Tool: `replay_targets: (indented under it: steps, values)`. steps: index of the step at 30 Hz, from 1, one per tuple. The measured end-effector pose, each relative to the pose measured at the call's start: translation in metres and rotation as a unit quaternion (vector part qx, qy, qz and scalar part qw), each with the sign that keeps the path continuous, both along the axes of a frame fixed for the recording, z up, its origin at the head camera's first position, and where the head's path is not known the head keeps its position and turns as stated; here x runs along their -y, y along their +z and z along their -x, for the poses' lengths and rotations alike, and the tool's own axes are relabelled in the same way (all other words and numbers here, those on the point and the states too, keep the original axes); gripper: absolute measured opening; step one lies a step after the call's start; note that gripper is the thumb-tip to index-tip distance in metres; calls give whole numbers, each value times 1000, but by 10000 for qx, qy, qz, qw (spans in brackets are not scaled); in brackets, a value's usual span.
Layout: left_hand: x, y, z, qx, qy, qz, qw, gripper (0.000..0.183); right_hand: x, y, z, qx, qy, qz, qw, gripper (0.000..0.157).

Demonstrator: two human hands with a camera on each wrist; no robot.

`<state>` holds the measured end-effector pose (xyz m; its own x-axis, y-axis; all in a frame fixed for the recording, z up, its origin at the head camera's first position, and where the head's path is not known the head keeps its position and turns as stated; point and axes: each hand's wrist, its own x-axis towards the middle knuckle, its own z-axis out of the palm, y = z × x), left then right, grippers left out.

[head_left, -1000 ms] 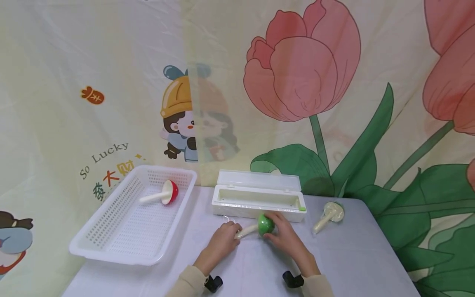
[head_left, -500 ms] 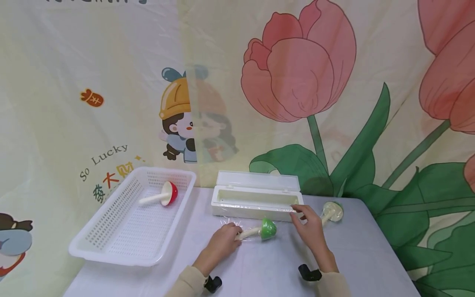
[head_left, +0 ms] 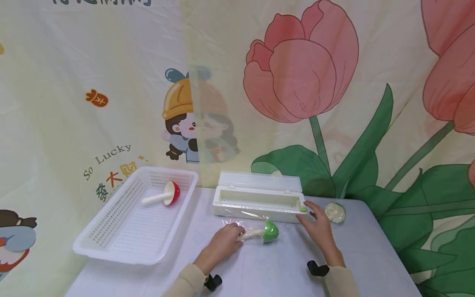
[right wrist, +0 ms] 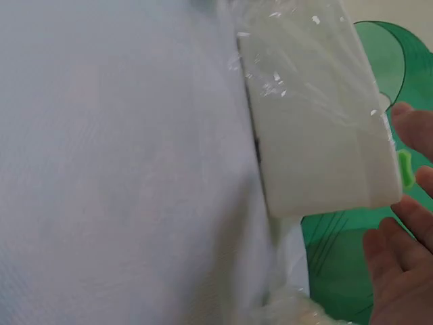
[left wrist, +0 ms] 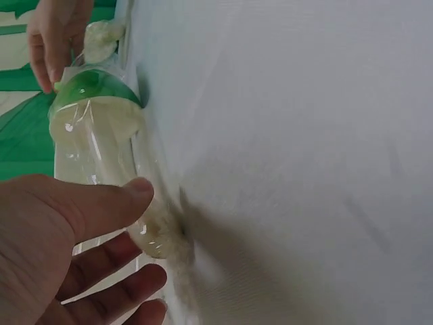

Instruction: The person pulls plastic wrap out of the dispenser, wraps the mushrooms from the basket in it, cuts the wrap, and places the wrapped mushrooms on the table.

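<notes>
The head view has a pair of cream sleeves (head_left: 187, 280) nearest, each with a black wrist mount (head_left: 213, 283) at the cuff. Past the left cuff, the left hand (head_left: 222, 242) is low over the white-covered surface (head_left: 267, 272), at the stem end of a green-capped mushroom (head_left: 270, 231). Its grip is apart: in the left wrist view, thumb and fingers stand separated beside the stem. The mushroom lies on its side in clear wrapping (left wrist: 91, 152), cap towards the right hand (head_left: 320, 227). That hand's grip is also apart, fingers spread around the near right corner of a white box (head_left: 256, 213); whether they touch it cannot be told.

The box sits just beyond the mushroom, long side facing the person, with shiny film over its front, a bright green tab (head_left: 303, 209) at its right end and its hinged lid (head_left: 259, 180) raised at the back. Right of the box, past the right hand, lies a pale wrapped mushroom (head_left: 335, 213). On the left, a white perforated basket (head_left: 118, 260) holds a red-capped mushroom (head_left: 172, 193) in its far part. Behind everything hangs a printed backdrop (head_left: 122, 62) with pink tulips (head_left: 302, 78).
</notes>
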<state>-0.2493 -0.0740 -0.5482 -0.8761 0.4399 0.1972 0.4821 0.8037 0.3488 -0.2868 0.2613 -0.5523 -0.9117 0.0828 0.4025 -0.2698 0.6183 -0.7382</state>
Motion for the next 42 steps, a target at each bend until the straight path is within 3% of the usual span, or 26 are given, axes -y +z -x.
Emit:
replay_targets:
  steps: [4, 9, 16, 21, 30, 36, 42]
  values:
    - [-3, 9, 5, 88, -176, 242, 9995, 39, -5, -6, 2, 492, 91, 195, 9986, 69]
    - [-17, 30, 18, 221, -429, 224, 9986, 53, -9, -11, 3, 822, 115, 352, 9959, 82]
    - [-53, 59, 49, 425, -1234, -408, 9906, 40, -13, -17, 7, 740, 32, 585, 9955, 80]
    - [-81, 70, 72, 400, -1463, -406, 9876, 35, -13, -22, 9, 652, 72, 866, 9941, 75]
    - [-125, 76, 95, 393, -1744, -266, 9835, 32, -15, -28, 8, 801, 51, 1158, 9900, 73]
    - [-147, 68, 108, 471, -1613, -598, 9840, 28, -13, -31, 11, 631, 54, 1227, 9904, 71]
    - [-158, 62, 109, 849, -1449, -1081, 9798, 21, -9, -31, 12, 540, -12, 1265, 9905, 66]
